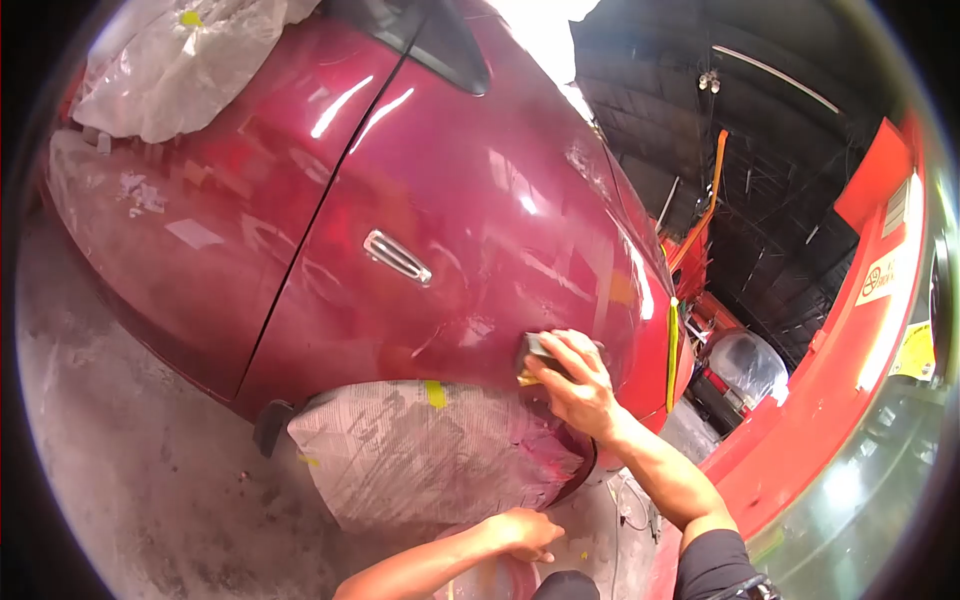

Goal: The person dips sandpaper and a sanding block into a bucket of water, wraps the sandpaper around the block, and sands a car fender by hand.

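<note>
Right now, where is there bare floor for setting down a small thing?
Bare floor lies left of the paper sheet, below the edge of the red car. It is crowded around the left hand: the sheet above, thin cables to the right.

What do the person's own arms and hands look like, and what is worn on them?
The right hand and the left hand wear no gloves. A dark sleeve ends near the right elbow; the right forearm is bare. The left forearm is also bare where visible. No watch shows.
</note>
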A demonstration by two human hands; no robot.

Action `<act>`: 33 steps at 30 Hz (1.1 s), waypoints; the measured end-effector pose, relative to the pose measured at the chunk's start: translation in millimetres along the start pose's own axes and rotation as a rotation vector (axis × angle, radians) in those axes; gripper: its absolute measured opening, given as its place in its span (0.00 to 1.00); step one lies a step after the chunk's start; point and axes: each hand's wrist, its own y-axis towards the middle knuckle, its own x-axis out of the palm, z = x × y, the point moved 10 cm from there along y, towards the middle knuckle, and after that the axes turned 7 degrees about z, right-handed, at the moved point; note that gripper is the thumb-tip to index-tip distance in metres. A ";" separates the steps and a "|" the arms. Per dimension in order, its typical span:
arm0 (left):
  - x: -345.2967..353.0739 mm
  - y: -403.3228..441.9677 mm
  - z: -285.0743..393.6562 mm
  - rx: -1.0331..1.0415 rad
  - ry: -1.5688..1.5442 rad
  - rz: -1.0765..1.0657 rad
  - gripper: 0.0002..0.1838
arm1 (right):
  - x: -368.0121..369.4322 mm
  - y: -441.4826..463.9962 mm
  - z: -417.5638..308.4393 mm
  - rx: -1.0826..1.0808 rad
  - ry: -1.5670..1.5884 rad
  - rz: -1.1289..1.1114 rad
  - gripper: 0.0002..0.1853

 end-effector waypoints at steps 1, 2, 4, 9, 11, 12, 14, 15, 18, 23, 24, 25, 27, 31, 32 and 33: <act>0.9 -4.8 0.0 0.001 -0.017 0.003 0.26 | 3.9 27.9 -7.7 -0.009 -0.029 0.045 0.24; 1.8 -1.9 2.1 -0.004 -0.020 -0.008 0.26 | 11.9 58.2 -11.0 -0.008 -0.010 0.009 0.25; 0.4 8.2 4.8 -0.078 0.030 -0.033 0.27 | 31.7 108.8 -16.5 -0.027 0.019 -0.036 0.26; 11.8 -2.4 1.2 -0.019 0.028 -0.064 0.26 | 13.4 29.6 -14.7 0.024 -0.081 0.036 0.23; -2.6 -3.7 -4.6 -0.022 0.032 -0.027 0.26 | 11.4 44.2 -16.8 -0.008 -0.076 0.063 0.20; -6.2 -3.3 -5.0 -0.039 0.028 -0.019 0.26 | 16.9 70.5 -5.4 0.006 -0.062 0.026 0.19; 1.9 -1.0 2.4 -0.071 0.003 -0.023 0.26 | 20.7 121.3 8.9 0.074 -0.095 0.076 0.19; 4.2 2.1 4.6 -0.085 0.034 -0.044 0.25 | 23.1 124.6 10.0 0.077 -0.105 0.087 0.20; 3.8 2.5 2.9 -0.068 0.057 -0.040 0.25 | 16.8 74.6 -0.3 0.077 -0.103 0.106 0.20; 4.7 -3.2 -1.6 -0.068 0.046 -0.057 0.25 | 15.2 85.5 8.2 0.015 -0.132 0.091 0.16; 7.3 0.2 -1.4 -0.076 0.050 -0.057 0.25 | 14.1 112.0 24.4 0.052 -0.149 0.139 0.16; 10.1 3.3 1.3 -0.079 0.082 -0.071 0.25 | 12.7 134.6 38.8 0.105 -0.210 0.195 0.17; 10.8 5.7 5.8 -0.070 0.094 -0.083 0.25 | 15.2 138.3 49.3 0.188 -0.182 0.227 0.17; 2.1 -2.4 9.9 -0.059 0.056 -0.045 0.25 | 13.3 43.5 9.0 0.073 -0.160 0.127 0.15; 3.0 -0.1 5.0 -0.059 0.054 -0.033 0.25 | 14.0 38.3 3.1 0.087 -0.132 0.088 0.15; 10.3 5.1 -3.7 -0.057 0.082 -0.068 0.26 | 15.1 47.3 7.5 0.046 -0.155 0.093 0.15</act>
